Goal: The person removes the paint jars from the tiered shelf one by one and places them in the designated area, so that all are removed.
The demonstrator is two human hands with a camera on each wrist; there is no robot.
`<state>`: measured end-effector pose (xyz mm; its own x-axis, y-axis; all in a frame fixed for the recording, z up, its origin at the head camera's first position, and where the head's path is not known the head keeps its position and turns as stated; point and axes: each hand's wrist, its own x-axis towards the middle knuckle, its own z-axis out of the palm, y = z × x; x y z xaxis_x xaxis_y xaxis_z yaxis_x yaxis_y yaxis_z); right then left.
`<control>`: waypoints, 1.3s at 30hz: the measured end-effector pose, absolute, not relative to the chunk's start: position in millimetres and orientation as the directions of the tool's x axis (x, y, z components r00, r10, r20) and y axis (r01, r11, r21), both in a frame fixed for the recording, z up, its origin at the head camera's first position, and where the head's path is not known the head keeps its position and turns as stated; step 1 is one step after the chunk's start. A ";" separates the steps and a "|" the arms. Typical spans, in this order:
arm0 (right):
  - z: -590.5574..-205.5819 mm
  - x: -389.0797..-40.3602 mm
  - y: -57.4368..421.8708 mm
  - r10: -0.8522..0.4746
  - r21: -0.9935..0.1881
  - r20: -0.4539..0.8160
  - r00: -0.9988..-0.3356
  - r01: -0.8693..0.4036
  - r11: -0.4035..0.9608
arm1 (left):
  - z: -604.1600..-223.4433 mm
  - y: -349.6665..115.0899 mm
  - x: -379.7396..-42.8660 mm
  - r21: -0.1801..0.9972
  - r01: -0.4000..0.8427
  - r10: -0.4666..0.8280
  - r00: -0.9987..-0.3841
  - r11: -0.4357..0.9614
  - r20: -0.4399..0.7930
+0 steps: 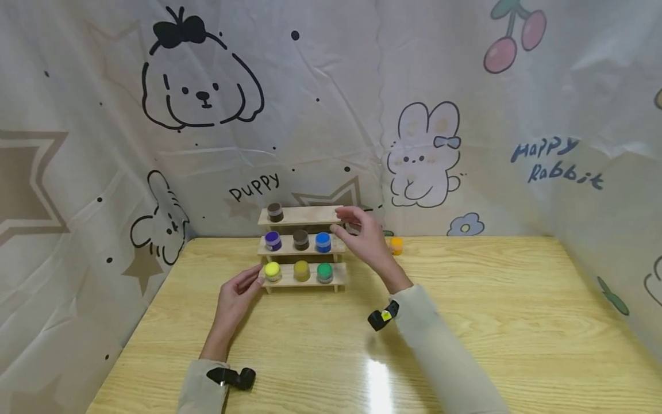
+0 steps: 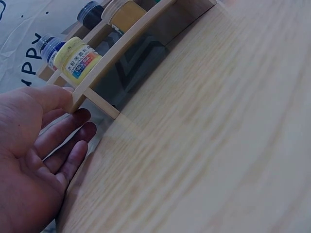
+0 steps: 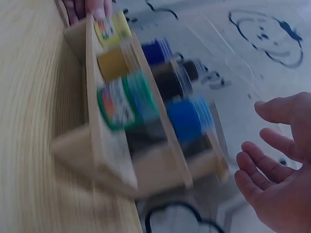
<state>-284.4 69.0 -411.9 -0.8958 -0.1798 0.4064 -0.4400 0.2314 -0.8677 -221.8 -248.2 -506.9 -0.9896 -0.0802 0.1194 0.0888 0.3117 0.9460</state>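
Note:
A three-tier wooden display rack point(image 1: 302, 216) stands against the back wall, bearing small paint jars. On its bottom tier are a yellow jar point(image 1: 272, 271), an ochre jar point(image 1: 301, 270) and a green jar point(image 1: 324, 272). The middle tier carries a purple jar point(image 1: 273, 241), a dark brown jar point(image 1: 300, 240) and a blue jar point(image 1: 323, 242); another dark jar point(image 1: 275, 212) sits at the top left. My left hand point(image 1: 235, 299) holds the bottom tier's left end between thumb and fingers. Beside the upper right end, my right hand point(image 1: 368, 238) is empty, its fingers spread and apart from the rack.
An orange jar point(image 1: 396, 246) stands on the table at the back, right of the rack and partly behind my right wrist. The wood-grain table point(image 1: 491, 322) meets a printed cloth point(image 1: 331, 115) at its back and sides.

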 end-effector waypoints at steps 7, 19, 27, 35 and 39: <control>-392.5 -296.0 28.9 -0.267 -0.857 0.382 -0.885 -0.447 0.255 | -508.0 -249.1 -223.7 0.947 0.078 -0.091 -0.990 0.312 0.111; -380.3 -317.9 -13.3 -0.307 -0.849 0.305 -0.901 -0.404 0.341 | -505.2 -246.7 -223.1 0.948 0.086 -0.099 -0.988 0.306 0.121; -380.7 -328.1 -34.2 -0.314 -0.849 0.206 -0.927 -0.329 0.414 | -507.8 -247.5 -222.6 0.957 0.070 -0.099 -0.990 0.283 0.102; -383.1 -338.7 -48.7 -0.327 -0.815 0.215 -0.920 -0.353 0.459 | -507.3 -248.4 -222.0 0.961 0.074 -0.090 -0.991 0.267 0.101; -384.0 -340.6 -52.0 -0.325 -0.791 0.217 -0.921 -0.361 0.494 | -506.1 -247.3 -222.3 0.965 0.087 -0.083 -0.990 0.247 0.110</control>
